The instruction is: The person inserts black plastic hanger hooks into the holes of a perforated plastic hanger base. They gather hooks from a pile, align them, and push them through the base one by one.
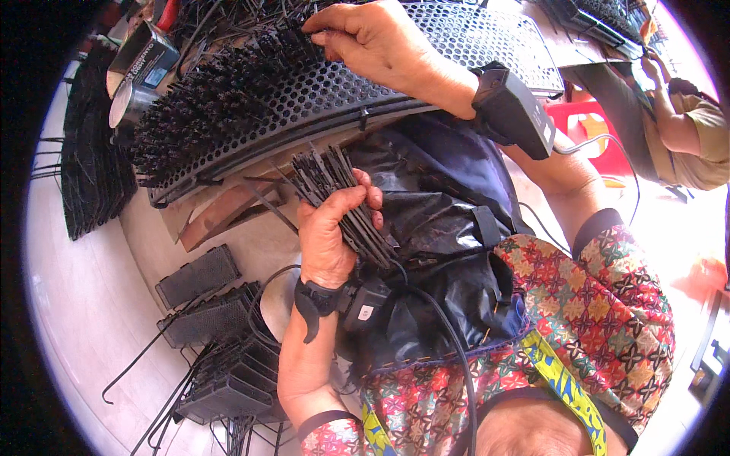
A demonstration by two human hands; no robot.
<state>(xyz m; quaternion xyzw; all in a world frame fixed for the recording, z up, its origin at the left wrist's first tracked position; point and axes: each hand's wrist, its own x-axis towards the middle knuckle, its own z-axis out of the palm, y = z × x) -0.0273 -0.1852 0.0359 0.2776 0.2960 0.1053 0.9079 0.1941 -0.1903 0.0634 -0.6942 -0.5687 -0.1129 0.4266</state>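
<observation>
My left hand (334,220) is closed round a bundle of thin black strips (323,171), held in front of my black apron (433,235). Beyond it lies a long black perforated panel (327,99) with a honeycomb of holes. Dense upright black strips (205,106) fill the panel's left part, while bare holes show toward its right. Over the far side of the panel my right hand (388,45) reaches in, thumb and fingers pinched at the edge of the standing strips. What its fingertips hold is too small to make out.
A metal can (131,102) and a dark box (148,57) stand left of the panel. Black wire-handled racks (228,365) are stacked on the floor at lower left. A red plastic stool (589,129) and another person (677,121) are at right. Cables run from both wrist devices.
</observation>
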